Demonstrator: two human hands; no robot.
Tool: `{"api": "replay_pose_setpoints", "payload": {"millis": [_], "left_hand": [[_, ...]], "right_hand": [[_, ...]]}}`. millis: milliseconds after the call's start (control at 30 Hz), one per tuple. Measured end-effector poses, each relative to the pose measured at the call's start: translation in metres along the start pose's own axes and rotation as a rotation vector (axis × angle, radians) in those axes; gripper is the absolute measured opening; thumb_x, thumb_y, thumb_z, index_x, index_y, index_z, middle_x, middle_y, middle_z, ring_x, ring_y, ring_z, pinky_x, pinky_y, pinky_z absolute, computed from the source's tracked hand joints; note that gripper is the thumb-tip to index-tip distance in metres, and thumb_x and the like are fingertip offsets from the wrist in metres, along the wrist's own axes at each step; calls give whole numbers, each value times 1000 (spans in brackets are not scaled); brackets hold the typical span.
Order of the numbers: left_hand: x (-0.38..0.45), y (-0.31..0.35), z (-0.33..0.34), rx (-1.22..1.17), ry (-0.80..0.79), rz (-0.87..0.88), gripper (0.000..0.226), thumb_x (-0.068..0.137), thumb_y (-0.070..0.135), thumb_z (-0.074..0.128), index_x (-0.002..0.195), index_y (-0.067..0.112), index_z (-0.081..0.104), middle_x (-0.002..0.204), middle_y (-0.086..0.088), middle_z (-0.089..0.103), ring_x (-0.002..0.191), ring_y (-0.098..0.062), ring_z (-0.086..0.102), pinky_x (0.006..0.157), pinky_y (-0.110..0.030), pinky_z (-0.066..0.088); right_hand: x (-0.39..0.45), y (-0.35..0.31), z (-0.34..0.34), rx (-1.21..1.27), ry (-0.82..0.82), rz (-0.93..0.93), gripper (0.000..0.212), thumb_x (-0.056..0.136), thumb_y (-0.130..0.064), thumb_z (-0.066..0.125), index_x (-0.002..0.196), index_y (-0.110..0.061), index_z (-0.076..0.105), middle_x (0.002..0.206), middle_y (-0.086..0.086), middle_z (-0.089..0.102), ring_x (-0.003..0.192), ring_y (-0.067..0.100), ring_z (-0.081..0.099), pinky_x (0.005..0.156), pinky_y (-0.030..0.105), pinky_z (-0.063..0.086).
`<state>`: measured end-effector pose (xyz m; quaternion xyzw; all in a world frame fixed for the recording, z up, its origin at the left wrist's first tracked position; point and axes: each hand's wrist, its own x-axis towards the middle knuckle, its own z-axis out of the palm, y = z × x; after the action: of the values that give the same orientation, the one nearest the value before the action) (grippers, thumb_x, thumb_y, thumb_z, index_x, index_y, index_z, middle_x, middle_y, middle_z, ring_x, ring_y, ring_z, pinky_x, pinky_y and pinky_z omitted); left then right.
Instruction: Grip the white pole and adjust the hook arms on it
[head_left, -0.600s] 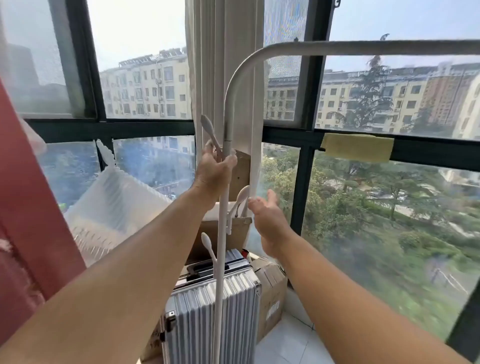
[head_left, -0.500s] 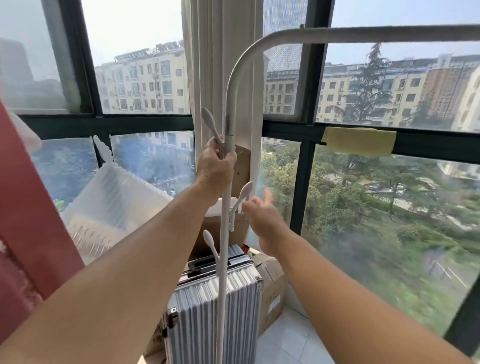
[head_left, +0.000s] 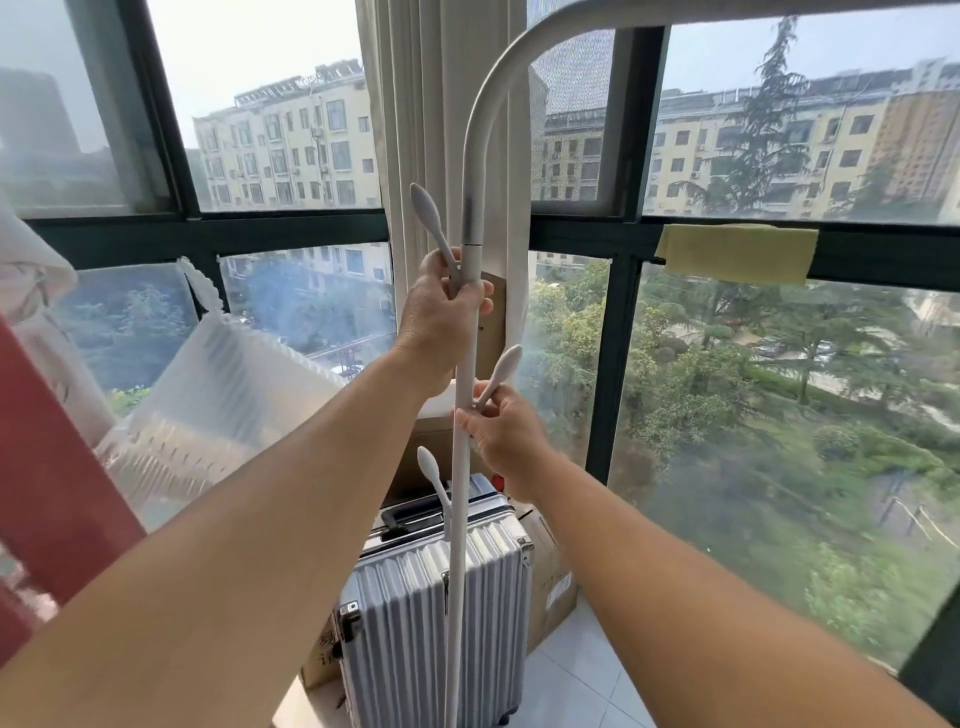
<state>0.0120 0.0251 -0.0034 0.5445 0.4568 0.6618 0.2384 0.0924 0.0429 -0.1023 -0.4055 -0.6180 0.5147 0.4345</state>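
Left hand (head_left: 441, 317) wrapped round the white pole (head_left: 464, 405) of a clothes rack, fingers curled across its front just under the joint where the curved top section begins, right beside the upper peg (head_left: 428, 223); a grip placed high, most likely to keep the tall, slim upright from swaying. Right hand (head_left: 506, 426) lower down on the same pole, thumb and fingers pinching the base of the middle peg (head_left: 498, 374), which slants up and to the right; held there, probably, to turn or seat the peg while the other hand steadies the post. A third peg (head_left: 430, 470) free below, angled up to the left, untouched. Pole standing nearly upright in front of a ribbed silver suitcase (head_left: 415, 623), with cardboard boxes (head_left: 550, 577) just behind and to the right of it on the tiled floor. Beige curtain (head_left: 441, 104) hanging behind the pole at the corner of the dark window frame (head_left: 618, 364). Strip of yellow tape (head_left: 737, 252) stuck on the frame's crossbar to the right. Clear air-cushion wrapping (head_left: 223, 395) propped against the left glass, red fabric (head_left: 47, 467) at the far left edge.
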Motion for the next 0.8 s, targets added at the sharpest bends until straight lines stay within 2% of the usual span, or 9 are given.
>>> {"api": "replay_pose_setpoints", "payload": {"millis": [67, 233, 367, 533, 800], "left_hand": [[3, -4, 10, -26, 13, 5, 22, 96, 17, 44, 117, 22, 41, 87, 1, 59, 80, -8, 58, 64, -10, 48], [14, -13, 30, -73, 49, 32, 18, 95, 15, 44, 106, 29, 44, 77, 5, 55, 69, -6, 53, 58, -7, 46], [24, -17, 48, -138, 51, 36, 19, 94, 11, 44, 108, 23, 46, 78, 3, 55, 69, -6, 53, 59, -4, 46], [37, -21, 65, -155, 37, 43, 19, 94, 7, 44, 108, 19, 46, 78, -1, 52, 71, -9, 49, 59, -4, 44], [55, -28, 91, -194, 58, 32, 22, 94, 5, 44, 114, 15, 44, 81, 1, 51, 73, -7, 50, 66, -10, 47]], "right_hand": [[3, 1, -4, -20, 9, -28, 25, 88, -11, 63, 84, -34, 55, 89, -6, 65, 90, 13, 62, 79, 25, 49], [12, 5, -16, -65, 75, -90, 11, 89, -15, 62, 90, -25, 57, 94, 3, 69, 91, 19, 65, 78, 25, 49], [23, 8, -31, -89, 103, -107, 9, 89, -16, 62, 96, -19, 58, 85, -3, 65, 85, 16, 63, 77, 25, 49], [38, 9, -44, -112, 116, -111, 14, 88, -17, 63, 102, -15, 61, 93, 3, 68, 91, 22, 66, 88, 36, 54], [62, 13, -68, -158, 120, -151, 6, 87, -15, 64, 92, -15, 60, 78, -5, 63, 84, 22, 65, 86, 37, 55]]}}
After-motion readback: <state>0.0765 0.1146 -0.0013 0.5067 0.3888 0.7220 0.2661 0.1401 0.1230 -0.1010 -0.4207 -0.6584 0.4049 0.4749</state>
